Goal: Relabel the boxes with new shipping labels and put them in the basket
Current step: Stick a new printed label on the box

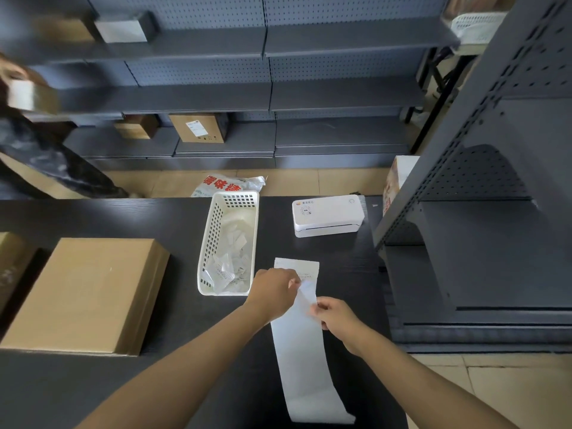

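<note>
Fingers of my left hand [272, 292] and right hand [332, 312] pinch the label strip [301, 351], so I should peel slowly (no tearing).

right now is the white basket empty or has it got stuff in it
Not empty: the white basket holds a loose heap of crumpled paper scraps, piled mostly at its near end.

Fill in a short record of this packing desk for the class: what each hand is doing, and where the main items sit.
left hand: pinching the label strip's upper part
right hand: pinching the strip's right edge
label strip: long, white, lying down the black table
white basket: holds paper scraps
label printer: right of basket
flat cardboard box: left of basket
</note>
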Demonstrator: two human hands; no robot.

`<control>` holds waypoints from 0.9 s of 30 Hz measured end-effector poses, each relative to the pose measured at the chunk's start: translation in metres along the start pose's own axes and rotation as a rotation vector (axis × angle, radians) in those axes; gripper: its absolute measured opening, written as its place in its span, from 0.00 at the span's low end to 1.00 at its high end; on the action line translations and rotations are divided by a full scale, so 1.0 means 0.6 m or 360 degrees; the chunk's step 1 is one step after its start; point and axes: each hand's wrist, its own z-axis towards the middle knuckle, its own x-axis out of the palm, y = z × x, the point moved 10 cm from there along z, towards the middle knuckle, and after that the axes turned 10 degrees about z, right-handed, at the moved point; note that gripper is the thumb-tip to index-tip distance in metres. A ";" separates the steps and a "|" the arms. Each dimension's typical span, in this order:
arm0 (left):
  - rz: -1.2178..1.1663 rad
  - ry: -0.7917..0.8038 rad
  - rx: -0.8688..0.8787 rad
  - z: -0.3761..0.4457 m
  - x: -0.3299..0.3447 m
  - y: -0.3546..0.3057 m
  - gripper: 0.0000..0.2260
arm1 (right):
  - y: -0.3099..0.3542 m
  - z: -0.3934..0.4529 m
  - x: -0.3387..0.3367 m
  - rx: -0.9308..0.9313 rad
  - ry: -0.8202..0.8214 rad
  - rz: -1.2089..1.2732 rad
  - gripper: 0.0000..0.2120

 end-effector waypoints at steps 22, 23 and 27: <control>-0.0726 -0.0303 -0.0856 -0.010 -0.115 0.152 0.11 | -0.072 -0.014 -0.025 0.0309 -0.0181 -0.0042 0.13; -0.0745 -0.0357 -0.0877 -0.013 -0.125 0.157 0.11 | -0.076 -0.015 -0.025 0.0358 -0.0204 -0.0067 0.13; -0.0843 -0.0541 -0.0894 -0.026 -0.162 0.167 0.08 | -0.080 -0.010 -0.033 0.0290 -0.0208 -0.0203 0.17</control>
